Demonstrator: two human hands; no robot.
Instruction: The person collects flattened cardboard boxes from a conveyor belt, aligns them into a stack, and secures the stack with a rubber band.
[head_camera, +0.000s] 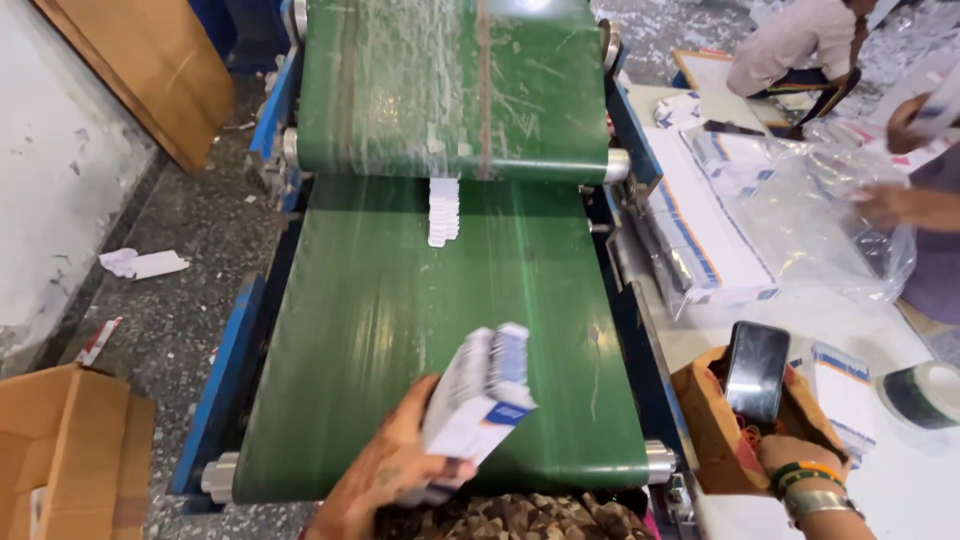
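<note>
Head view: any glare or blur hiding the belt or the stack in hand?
Head view: bright glare on the upper green belt; the stack of flat cartons in the left hand is slightly motion-blurred; the clear plastic bag shines, veiling its contents.

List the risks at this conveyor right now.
The left hand grips a thick stack of flat cartons by one end; it might fan out and spill onto the green belt. More cartons lie up the belt and could pile up. The phone, propped in the orange bag, may tip out.
</note>
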